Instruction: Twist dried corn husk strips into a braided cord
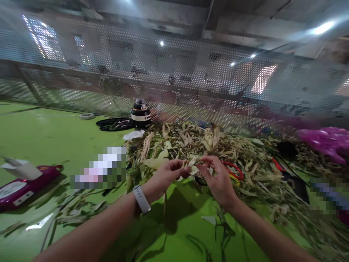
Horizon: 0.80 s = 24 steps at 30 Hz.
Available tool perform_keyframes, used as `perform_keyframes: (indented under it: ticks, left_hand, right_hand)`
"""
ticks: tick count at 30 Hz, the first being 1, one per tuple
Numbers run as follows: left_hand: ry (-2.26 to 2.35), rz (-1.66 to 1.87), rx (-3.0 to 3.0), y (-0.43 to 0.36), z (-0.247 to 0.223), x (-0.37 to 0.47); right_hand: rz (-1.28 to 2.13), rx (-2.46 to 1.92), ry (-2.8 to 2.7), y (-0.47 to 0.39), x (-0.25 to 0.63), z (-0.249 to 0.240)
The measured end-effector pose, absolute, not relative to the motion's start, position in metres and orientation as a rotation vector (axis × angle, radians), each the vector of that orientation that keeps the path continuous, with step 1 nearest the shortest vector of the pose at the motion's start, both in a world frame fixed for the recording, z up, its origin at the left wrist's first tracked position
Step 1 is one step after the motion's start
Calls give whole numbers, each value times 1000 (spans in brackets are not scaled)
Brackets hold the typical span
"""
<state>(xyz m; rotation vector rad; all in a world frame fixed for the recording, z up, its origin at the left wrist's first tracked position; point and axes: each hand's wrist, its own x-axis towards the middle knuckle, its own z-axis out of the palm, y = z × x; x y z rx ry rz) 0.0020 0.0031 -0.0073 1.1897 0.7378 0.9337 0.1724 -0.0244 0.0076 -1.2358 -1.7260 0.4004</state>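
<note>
Between my two hands is a small pale piece of dried husk (193, 164). My left hand (172, 172), with a grey band on the wrist, pinches its left side with thumb and fingers. On its right side, the fingers and thumb of my right hand (215, 175) are closed round it. Both hands are raised over the front edge of a wide heap of dried husks (185, 136). Red-handled scissors (235, 170) lie just behind my right hand, partly hidden. A broad pale-green husk (155, 162) rests behind my left hand.
A black bottle (141, 115) stands at the back beside a black coiled item (114, 124). At the left is a maroon power strip (40, 185) with a white plug. A magenta plastic bag (327, 142) lies far right. Perforated metal screen (174, 76) runs behind the green table (71, 133).
</note>
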Motion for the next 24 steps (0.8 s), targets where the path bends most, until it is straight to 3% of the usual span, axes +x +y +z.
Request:
perform_keyframes:
  ticks: [7,12,24]
  left_hand:
    - [711,881,1151,6,-8,-2]
    - [692,871,1243,2,-7,2]
    - [820,1038,1575,-1,-10,7]
  right_hand:
    - [966,-1000,-1700,-16,182,15]
    - [827,-897,-1717,-14,180,11]
    - [1193,-1098,-1565,-20,171,14]
